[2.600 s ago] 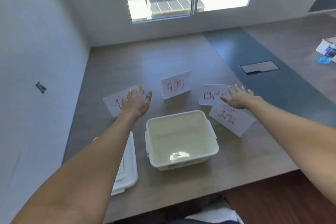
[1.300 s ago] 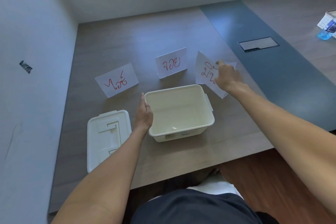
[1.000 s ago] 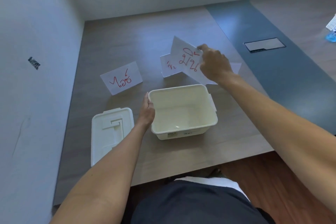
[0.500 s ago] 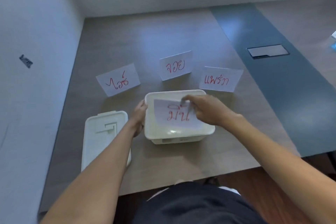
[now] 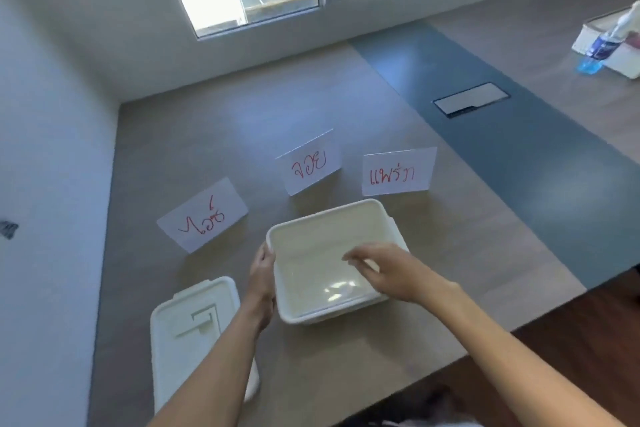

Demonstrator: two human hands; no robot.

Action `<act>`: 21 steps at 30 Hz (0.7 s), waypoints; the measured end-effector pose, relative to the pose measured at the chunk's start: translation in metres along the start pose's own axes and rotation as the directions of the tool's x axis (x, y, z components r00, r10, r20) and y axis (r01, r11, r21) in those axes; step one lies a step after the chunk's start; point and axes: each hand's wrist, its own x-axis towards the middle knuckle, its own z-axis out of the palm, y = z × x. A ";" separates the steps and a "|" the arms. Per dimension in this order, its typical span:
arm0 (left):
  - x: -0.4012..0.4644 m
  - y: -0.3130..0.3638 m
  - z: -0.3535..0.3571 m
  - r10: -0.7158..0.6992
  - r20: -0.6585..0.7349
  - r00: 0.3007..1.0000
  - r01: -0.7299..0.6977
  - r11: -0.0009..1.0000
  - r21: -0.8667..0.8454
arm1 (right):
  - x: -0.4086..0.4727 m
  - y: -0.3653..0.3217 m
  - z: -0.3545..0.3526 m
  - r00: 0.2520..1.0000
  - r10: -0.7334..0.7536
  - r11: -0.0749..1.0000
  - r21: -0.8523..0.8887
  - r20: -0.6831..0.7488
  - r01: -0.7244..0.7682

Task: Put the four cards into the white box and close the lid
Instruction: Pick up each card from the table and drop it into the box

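Observation:
The open white box point(image 5: 327, 214) sits on the table in front of me. My left hand point(image 5: 263, 274) grips its left rim. My right hand point(image 5: 391, 270) hovers over the box's right side, fingers loosely apart and holding nothing. The box's inside is blurred with glare, so I cannot make out the card in it. Three white cards with red writing stand behind the box: one at the left point(image 5: 204, 218), one in the middle point(image 5: 310, 163), one at the right point(image 5: 396, 173). The white lid point(image 5: 187, 329) lies flat to the left, partly under my left forearm.
A wall runs along the table's left side. A cable hatch point(image 5: 471, 100) is set in the dark blue strip at the right. Far right stand a blue spray bottle point(image 5: 604, 42) and a white container point(image 5: 623, 61). The table's front edge runs close behind the box.
My right hand lifted the fourth card from the right, carried it over the box, lowered it in and let go. My left hand came back from the left card to hold the box's rim.

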 end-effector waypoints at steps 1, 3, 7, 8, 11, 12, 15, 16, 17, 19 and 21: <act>0.001 0.001 0.000 -0.021 -0.012 1.000 0.021 1.000 0.020 | 0.004 0.002 -0.001 0.998 -0.001 0.999 0.033 -0.055 0.003; 0.006 -0.002 0.000 -0.010 -0.020 1.000 0.011 0.998 0.063 | 0.015 0.006 -0.005 0.991 0.014 0.998 0.065 -0.133 -0.005; 0.010 0.003 0.003 0.038 -0.034 0.999 -0.034 0.994 0.108 | 0.042 0.010 -0.023 0.985 0.008 1.000 0.011 -0.170 -0.006; 0.011 0.004 0.004 0.046 -0.032 0.998 -0.042 0.993 0.114 | 0.045 0.011 -0.027 0.985 0.013 1.000 0.004 -0.173 -0.012; 0.011 0.003 0.004 0.035 -0.041 0.999 -0.030 0.991 0.127 | 0.053 0.008 -0.031 0.982 0.011 0.999 -0.038 -0.186 -0.018; 0.009 0.003 0.003 0.022 -0.044 0.999 -0.016 0.990 0.140 | 0.056 0.007 -0.032 0.981 0.009 0.998 -0.060 -0.193 -0.021; 0.003 0.003 -0.005 -0.008 0.000 1.000 0.008 0.984 0.176 | 0.059 0.006 -0.025 0.984 0.045 0.991 -0.118 -0.175 -0.066; 0.003 0.004 -0.007 -0.006 0.013 1.000 0.003 0.982 0.187 | 0.061 0.006 -0.024 0.985 0.050 0.988 -0.139 -0.165 -0.073; 0.006 0.004 -0.010 0.000 0.022 1.000 -0.004 0.983 0.185 | 0.065 0.006 -0.023 0.985 0.047 0.985 -0.159 -0.163 -0.074; 0.009 0.006 -0.011 0.000 0.024 1.000 -0.004 0.986 0.166 | 0.074 0.010 -0.025 0.984 0.053 0.978 -0.189 -0.169 -0.085; 0.012 0.005 -0.011 -0.018 0.019 1.000 0.014 0.989 0.149 | 0.085 0.016 -0.029 0.979 0.086 0.970 -0.207 -0.183 -0.124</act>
